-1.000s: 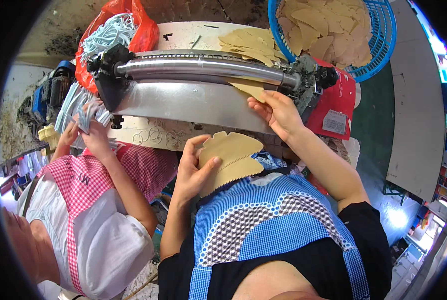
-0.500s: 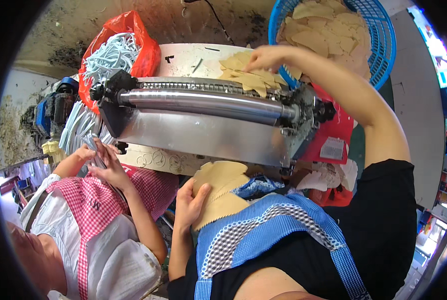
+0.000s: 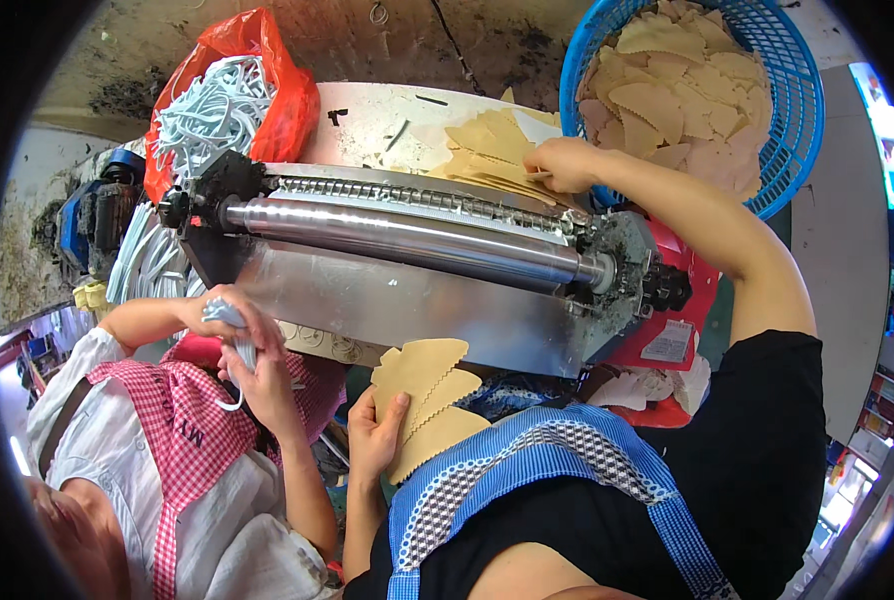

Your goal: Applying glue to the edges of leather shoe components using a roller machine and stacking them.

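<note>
My left hand [image 3: 375,438] holds a small stack of tan scallop-edged sheets [image 3: 427,400] against my blue checked apron [image 3: 527,480], just below a metal roller machine [image 3: 417,250]. My right hand [image 3: 565,165] reaches over the machine and grips the edge of a pile of tan sheets [image 3: 492,150] lying on the flat top behind the steel roller [image 3: 407,235]. My right forearm crosses above the machine's right end.
A blue plastic basket [image 3: 797,150] full of tan sheets stands at the back right. A red bag [image 3: 287,110] of pale blue cords sits at the back left. A person in a pink checked apron [image 3: 182,430] handles a pale cord at my left.
My right hand moved from the machine's front outlet up and over to the pile behind the roller. My left hand kept its stack, now held lower.
</note>
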Available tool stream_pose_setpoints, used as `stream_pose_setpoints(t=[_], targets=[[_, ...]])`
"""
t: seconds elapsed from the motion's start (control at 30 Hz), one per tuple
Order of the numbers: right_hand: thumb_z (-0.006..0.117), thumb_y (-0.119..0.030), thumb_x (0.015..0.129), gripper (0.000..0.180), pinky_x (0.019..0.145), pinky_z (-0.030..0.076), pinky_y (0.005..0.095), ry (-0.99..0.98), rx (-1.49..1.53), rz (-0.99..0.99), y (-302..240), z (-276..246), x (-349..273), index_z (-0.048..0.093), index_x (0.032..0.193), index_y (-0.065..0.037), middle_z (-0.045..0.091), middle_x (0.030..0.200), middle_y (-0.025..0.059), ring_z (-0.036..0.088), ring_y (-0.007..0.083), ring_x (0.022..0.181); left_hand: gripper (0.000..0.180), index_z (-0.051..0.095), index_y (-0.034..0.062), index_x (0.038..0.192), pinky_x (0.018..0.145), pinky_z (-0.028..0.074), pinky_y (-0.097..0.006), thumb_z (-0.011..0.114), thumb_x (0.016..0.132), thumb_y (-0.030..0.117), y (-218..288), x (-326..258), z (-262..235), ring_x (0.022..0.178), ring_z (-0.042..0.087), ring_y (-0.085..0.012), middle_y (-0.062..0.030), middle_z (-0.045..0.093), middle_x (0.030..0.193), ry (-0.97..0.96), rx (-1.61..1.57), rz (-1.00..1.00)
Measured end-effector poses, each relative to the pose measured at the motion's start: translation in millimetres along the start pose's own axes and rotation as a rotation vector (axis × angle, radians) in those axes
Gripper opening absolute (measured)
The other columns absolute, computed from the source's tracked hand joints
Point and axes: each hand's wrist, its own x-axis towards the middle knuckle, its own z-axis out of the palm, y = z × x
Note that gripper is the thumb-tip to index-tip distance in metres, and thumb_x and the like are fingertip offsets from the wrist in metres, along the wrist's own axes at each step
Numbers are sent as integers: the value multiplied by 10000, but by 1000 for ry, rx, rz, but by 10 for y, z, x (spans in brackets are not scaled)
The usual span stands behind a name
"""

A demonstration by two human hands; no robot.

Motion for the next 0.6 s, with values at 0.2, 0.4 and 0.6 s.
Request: stream_pose_setpoints(t=[0.2, 0.4, 0.6], targets=[[634, -120, 682, 391, 747, 476, 419, 368, 70, 80, -113, -203, 174, 549, 1055, -38, 586, 1010, 179, 581, 357, 905, 211, 601, -28, 1007, 686, 450, -209, 610, 898, 152, 3, -36, 54, 770, 544, -54, -23, 639, 884, -26, 92, -12], [708, -133, 660, 495, 754, 466, 369, -190, 488, -1, -102, -19, 322, 509, 1108, -60, 549, 1035, 152, 564, 272, 897, 212, 596, -31, 994, 692, 458, -218, 617, 891, 153, 39, -20, 133, 770, 551, -59, -27, 642, 882, 14, 34, -45], [695, -150, 659, 375, 694, 489, 394, 109, 101, -305, 151, 320, 439, 568, 996, -48, 604, 954, 166, 596, 312, 851, 197, 603, -19, 965, 692, 457, -238, 623, 882, 159, -36, 15, 151, 759, 550, -68, -32, 645, 862, 21, 112, -57]])
